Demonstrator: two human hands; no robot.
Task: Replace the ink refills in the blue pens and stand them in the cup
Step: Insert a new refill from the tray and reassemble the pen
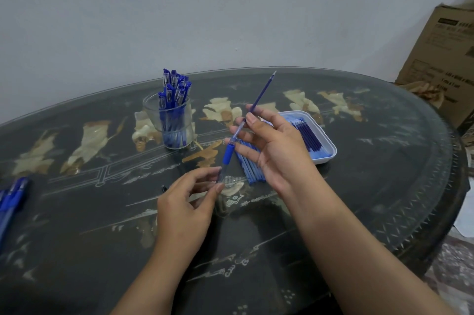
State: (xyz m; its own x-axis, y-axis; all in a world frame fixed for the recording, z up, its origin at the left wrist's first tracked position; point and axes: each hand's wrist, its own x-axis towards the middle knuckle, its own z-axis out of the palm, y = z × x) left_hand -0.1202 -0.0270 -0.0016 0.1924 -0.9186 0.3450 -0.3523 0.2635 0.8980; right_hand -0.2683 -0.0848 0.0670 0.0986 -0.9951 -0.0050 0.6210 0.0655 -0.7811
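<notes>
Pinching the refill [264, 90], right hand [277, 150] sits above left hand [184, 207] holding barrel [228, 153].

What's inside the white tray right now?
In the white tray dark blue refills lie side by side. The right hand, pinching another refill, covers the tray's left part, so anything there is hidden.

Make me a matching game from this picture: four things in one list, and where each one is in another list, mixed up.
Things:
1. cup
2. tray
3. refill
4. pen barrel

Places:
A. held at its lower end by the left hand
B. far right, holding spare refills
C. pinched by the right hand
D. left of centre, full of standing pens

Pairs: 1-D, 2-B, 3-C, 4-A
</notes>
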